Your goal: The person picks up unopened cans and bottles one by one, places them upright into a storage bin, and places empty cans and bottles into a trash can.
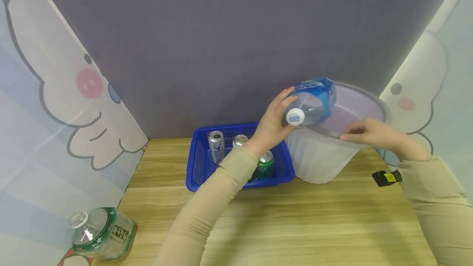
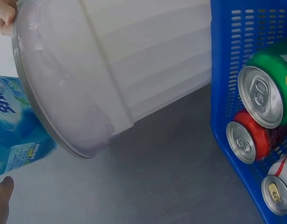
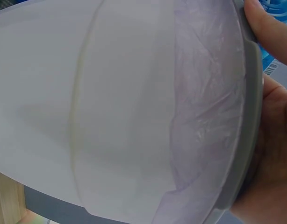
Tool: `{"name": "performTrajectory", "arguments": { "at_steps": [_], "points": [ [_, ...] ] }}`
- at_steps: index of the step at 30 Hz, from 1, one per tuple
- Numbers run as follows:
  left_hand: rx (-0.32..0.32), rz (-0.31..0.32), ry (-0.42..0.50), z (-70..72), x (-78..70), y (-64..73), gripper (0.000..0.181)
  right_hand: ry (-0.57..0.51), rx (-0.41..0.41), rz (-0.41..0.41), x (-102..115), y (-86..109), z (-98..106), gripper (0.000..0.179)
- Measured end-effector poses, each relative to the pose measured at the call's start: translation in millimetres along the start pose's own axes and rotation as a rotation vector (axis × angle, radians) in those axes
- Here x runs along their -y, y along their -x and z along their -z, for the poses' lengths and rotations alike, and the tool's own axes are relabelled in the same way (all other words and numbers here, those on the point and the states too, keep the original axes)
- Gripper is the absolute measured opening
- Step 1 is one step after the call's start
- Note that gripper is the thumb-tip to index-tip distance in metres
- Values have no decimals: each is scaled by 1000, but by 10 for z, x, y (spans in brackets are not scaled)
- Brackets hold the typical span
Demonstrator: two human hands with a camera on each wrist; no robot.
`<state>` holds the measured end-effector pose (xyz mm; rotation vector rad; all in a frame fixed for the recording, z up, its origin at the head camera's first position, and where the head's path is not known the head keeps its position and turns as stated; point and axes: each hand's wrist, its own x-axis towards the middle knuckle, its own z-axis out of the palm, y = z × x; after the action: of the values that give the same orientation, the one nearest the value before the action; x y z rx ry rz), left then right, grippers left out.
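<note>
My left hand grips a large clear plastic bottle with a blue label and a white cap, holding it tilted by the neck end. The bottle is at the left side of the opening of a white trash bin; its blue label shows beside the rim in the left wrist view. With thumb and fingers, my right hand holds the bin's grey rim at the near right. A pale purple liner is folded over that rim. The bin leans, and its inner bottom is hidden.
Left of the bin stands a blue plastic basket with several cans, among them a silver can, a green can and a red can. A clear bottle with a green label is at the table's left edge. A grey wall rises behind.
</note>
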<state>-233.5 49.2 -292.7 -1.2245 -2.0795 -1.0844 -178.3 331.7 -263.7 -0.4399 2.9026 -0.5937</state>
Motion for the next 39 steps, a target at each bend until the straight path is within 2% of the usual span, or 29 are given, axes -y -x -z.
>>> {"name": "performTrajectory", "arguments": {
  "at_steps": [8, 16, 21, 31, 39],
  "points": [
    [19, 60, -46, -27, 15, -31, 62, -1, -6, 4, -10, 1, -5, 17],
    [36, 97, -130, -29, 19, -99, 62, 4, 4, 14, 1, -1, 8, 17],
    [65, 132, -140, -42, 14, -122, 67, -1, 13, 10, 6, -9, 18, 17],
    [120, 142, -127, -59, 6, -143, 69, 0, 25, 6, 23, -28, 25, 17],
    [89, 160, -151, -61, 43, -130, 68, -3, 28, 11, 67, -45, 34, 18]
  ]
}}
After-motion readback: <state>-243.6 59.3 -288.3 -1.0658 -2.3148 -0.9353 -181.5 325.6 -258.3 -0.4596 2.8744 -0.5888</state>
